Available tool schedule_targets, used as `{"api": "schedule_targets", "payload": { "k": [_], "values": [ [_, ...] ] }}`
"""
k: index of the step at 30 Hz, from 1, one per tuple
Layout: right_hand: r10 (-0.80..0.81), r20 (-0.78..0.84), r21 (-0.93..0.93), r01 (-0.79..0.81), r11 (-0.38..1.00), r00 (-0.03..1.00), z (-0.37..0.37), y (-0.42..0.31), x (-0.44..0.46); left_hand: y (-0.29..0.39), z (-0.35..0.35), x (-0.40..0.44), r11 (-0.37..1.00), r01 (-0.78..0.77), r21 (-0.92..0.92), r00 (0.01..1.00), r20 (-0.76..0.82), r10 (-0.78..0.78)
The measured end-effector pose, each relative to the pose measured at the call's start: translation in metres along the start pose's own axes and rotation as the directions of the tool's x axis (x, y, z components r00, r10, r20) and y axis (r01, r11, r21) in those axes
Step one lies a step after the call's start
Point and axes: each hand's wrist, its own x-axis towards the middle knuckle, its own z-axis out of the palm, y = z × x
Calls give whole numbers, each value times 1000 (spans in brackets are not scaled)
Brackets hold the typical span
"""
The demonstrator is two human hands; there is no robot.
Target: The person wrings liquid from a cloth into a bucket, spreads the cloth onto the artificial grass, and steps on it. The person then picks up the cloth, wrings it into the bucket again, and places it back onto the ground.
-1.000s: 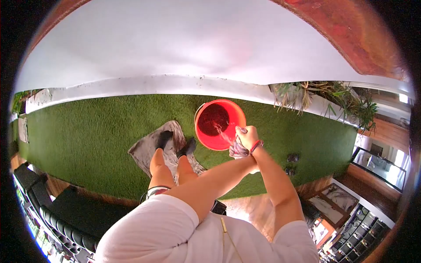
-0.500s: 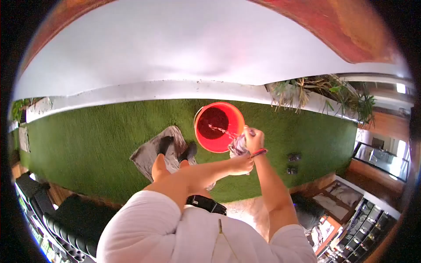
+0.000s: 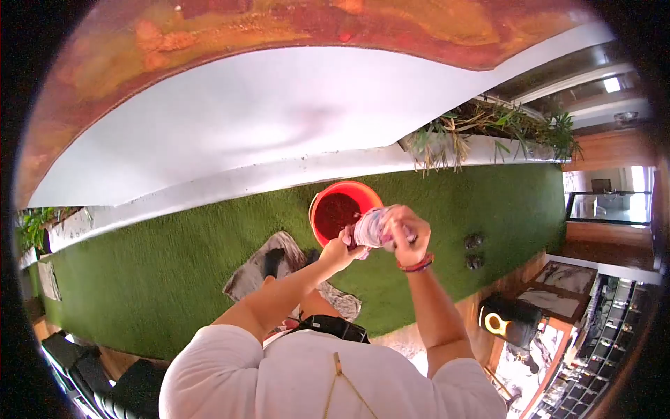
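A wet, pale cloth (image 3: 371, 229) with pinkish patches is bunched and twisted between my two hands. My left hand (image 3: 340, 253) is closed around its lower left end, in front of the near rim of the bucket. At the other end my right hand (image 3: 410, 234) grips the cloth from above, a little to the right of the rim. The red bucket (image 3: 364, 193) stands on the green turf with dark brownish liquid (image 3: 337, 215) in it. The cloth overlaps its right side in view and hides part of the opening.
Under my feet lies a grey cloth (image 3: 241, 279) on the turf (image 3: 160, 279). A white wall (image 3: 279, 105) with a planted ledge (image 3: 488, 136) runs behind the bucket. Dark footwear (image 3: 474, 251) sits to the right; a black speaker-like box (image 3: 509, 321) stands at lower right.
Liquid was streaming from the cloth into the bucket; that stream no longer shows. My hands have moved apart, left hand leftward, with the cloth stretched between them. The head view has shifted.
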Motion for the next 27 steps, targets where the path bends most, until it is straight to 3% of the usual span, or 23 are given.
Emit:
{"api": "schedule_targets", "payload": {
  "k": [2,3,4,6,7,8,10,12,13,14,16,19,20,21,22,23,25,27],
  "values": [
    [-233,348,-127,292,948,908,12,-47,17,18,-14,1,934,249,-257,945,277,-176],
    [-302,452,-94,381,920,839,17,-66,19,32,-22,-8,824,187,-535,944,330,0],
    [-361,549,-55,464,884,754,23,-84,17,42,-36,-15,729,244,-639,909,414,58],
    [-426,667,136,463,876,611,33,-112,12,57,-71,-25,500,393,-772,812,547,205],
    [-447,681,160,477,864,580,40,-120,4,70,-82,-31,346,441,-828,752,551,362],
    [-466,694,185,490,852,549,48,-126,-6,80,-87,-36,200,490,-848,805,528,268],
    [-470,756,221,499,838,455,62,-134,-21,88,-87,-30,105,497,-861,814,505,287],
    [-425,845,234,490,840,325,74,-138,-30,109,-84,-29,351,428,-833,861,494,121],
    [-459,825,244,526,815,329,79,-138,-31,108,-77,-24,413,421,-807,866,494,83],
    [-450,831,229,537,812,326,82,-140,-31,102,-68,-12,493,469,-733,880,437,-187],
    [-431,843,202,554,808,321,84,-143,-30,108,-64,-7,721,305,-622,901,435,-5],
    [-437,698,67,556,828,567,61,-155,-18,107,-65,-9,172,456,-873,884,467,27],
    [-452,530,21,521,853,717,48,-158,-18,108,-65,-11,65,360,-931,903,365,228],
    [-441,336,-12,472,882,832,32,-160,-18,127,-66,-28,20,310,-951,935,308,178],
    [-427,129,124,412,903,895,18,-161,-21,149,-66,-48,-25,255,-966,960,251,122],
    [-360,-77,267,367,891,930,6,-162,-26,155,-61,-55,-50,256,-965,954,243,175],
    [-52,-333,545,237,804,942,-14,-159,-38,180,-57,-76,-41,208,-977,956,194,221],
    [299,-588,572,125,811,751,-28,-150,-44,186,-52,-81,38,161,-986,918,163,362]
  ]
}}
